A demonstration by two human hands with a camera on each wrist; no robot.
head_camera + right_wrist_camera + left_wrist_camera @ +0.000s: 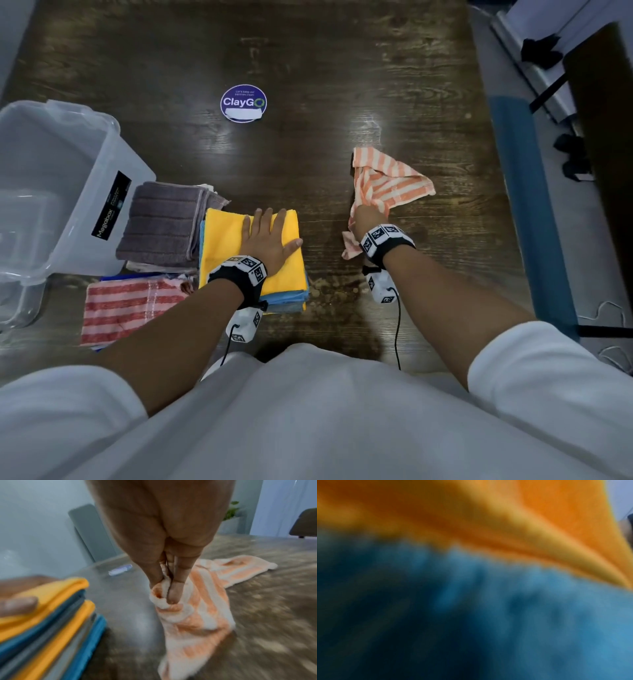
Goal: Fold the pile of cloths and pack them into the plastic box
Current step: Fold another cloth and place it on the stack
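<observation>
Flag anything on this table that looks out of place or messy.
The orange-striped cloth lies crumpled and unfolded, apart from the yellow-topped stack, pinched by the right hand. A pale speckled patch marks the table by that stack.

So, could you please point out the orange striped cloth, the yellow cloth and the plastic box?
orange striped cloth point(387, 178): head view, flat middle.
yellow cloth point(222, 240): head view, left part.
plastic box point(75, 192): head view, side wall.

**Premises: office-type common room**

Dark wood-grain table bears a round "ClayGO" sticker about keeping areas clean. Beyond it are a potted plant, an upholstered chair and plain pale walls. Consistent with shared workplace seating.
</observation>
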